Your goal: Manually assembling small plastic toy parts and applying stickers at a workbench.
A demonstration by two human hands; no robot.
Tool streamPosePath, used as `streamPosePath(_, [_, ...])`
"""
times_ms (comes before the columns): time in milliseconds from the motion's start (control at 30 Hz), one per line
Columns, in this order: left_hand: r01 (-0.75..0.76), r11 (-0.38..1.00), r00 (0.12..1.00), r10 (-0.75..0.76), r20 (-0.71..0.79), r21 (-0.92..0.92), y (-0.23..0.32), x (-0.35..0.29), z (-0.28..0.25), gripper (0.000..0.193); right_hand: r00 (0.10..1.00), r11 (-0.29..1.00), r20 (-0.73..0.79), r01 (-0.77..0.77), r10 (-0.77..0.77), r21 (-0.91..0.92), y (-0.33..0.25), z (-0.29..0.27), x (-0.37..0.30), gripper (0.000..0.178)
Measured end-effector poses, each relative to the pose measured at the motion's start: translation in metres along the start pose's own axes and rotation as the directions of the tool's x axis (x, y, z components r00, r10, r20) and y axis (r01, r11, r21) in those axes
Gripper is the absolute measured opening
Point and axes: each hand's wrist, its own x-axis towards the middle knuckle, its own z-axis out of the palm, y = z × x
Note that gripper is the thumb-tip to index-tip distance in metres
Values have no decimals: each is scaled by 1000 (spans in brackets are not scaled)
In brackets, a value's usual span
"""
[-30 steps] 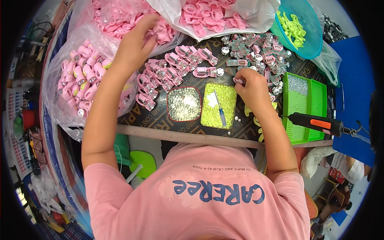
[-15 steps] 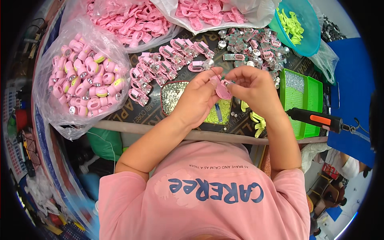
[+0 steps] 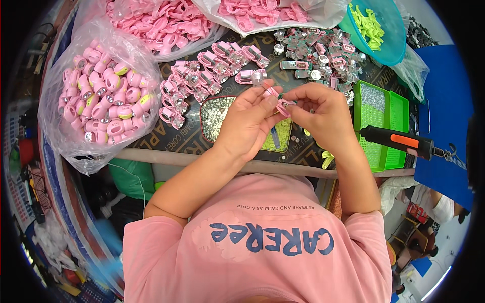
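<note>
My left hand (image 3: 246,120) and my right hand (image 3: 322,110) meet over the table, fingers pinched around one small pink flashlight half-shell (image 3: 284,108). A pink-and-green electronic insert (image 3: 273,92) with a thin red wire sits at the shell, partly hidden by my fingertips. Just beyond my left fingers lies a half-assembled pink flashlight (image 3: 245,77) with a clear reflector. Under my wrists is a tray (image 3: 203,121) with small silvery parts on one side and yellow-green pieces on the other; a blue-handled tool (image 3: 275,137) rests in it.
Rows of open flashlight halves (image 3: 194,78) lie to the left, loose circuit assemblies (image 3: 323,55) at the back right. Bags hold finished flashlights (image 3: 108,91) and pink shells (image 3: 161,25). A teal bowl (image 3: 394,50), green tray (image 3: 396,126) and hanging electric screwdriver (image 3: 399,141) stand right.
The pink shell has turned in my fingers, so its open inside and the insert now show instead of its smooth back. Both hands stay in nearly the same place.
</note>
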Motion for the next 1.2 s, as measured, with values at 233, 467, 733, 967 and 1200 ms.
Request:
streamPosePath(233, [-24, 994, 999, 28, 35, -110, 0, 0, 6, 24, 898, 859, -59, 397, -437, -324, -1, 11, -9, 35])
streamPosePath(467, [-64, 989, 998, 62, -14, -133, -6, 0, 8, 24, 800, 710, -97, 461, -592, -532, 11, 21, -13, 41])
streamPosePath(733, [-88, 992, 996, 88, -5, -91, -5, -1, 11, 24, 931, 926, -148, 293, -333, -237, 0, 11, -9, 23])
streamPosePath(967, [-100, 988, 994, 105, 35, -115, -8, -3, 12, 26, 950, 969, -195, 244, -244, -28, 13, 14, -10, 16])
streamPosePath(1200, [-75, 993, 995, 81, 63, -93, -4, -4, 14, 27, 923, 948, -217, 317, -317, -37, 10, 10, -4, 13])
